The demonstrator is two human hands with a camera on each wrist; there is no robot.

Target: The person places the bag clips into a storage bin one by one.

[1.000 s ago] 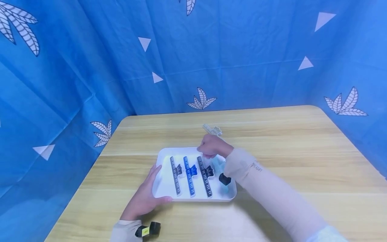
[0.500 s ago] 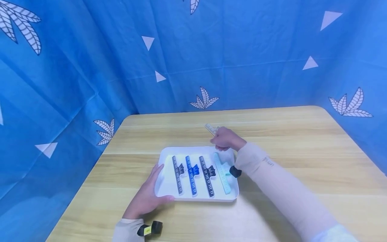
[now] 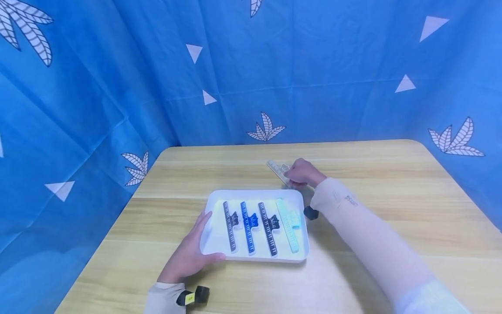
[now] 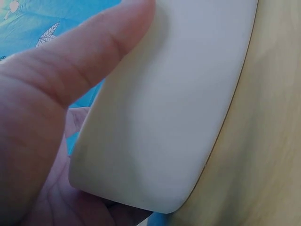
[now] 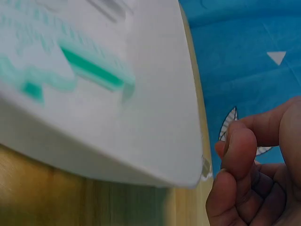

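A white tray (image 3: 251, 258) holds several piano-key clips side by side: a dark grey clip (image 3: 229, 226), a blue clip (image 3: 247, 227), a black clip (image 3: 268, 229) and a mint-green clip (image 3: 288, 226). My left hand (image 3: 191, 255) grips the tray's left end, thumb along the front wall (image 4: 169, 108) and fingers around the side. Behind the tray's back right corner, a clear clip (image 3: 276, 170) lies on the table. At its right side is my right hand (image 3: 303, 172), fingers curled and fingertips overlapping the clip in the head view; whether they pinch it is unclear.
The tray stands on a wooden table (image 3: 372, 196). A blue patterned curtain (image 3: 333, 87) hangs behind the table and along its left side. The tray's right corner (image 5: 188, 174) lies close to my right hand.
My right hand has moved from over the tray's back right part, back and to the right, to the clear clip. The mint-green clip is now uncovered. My left hand stays on the tray.
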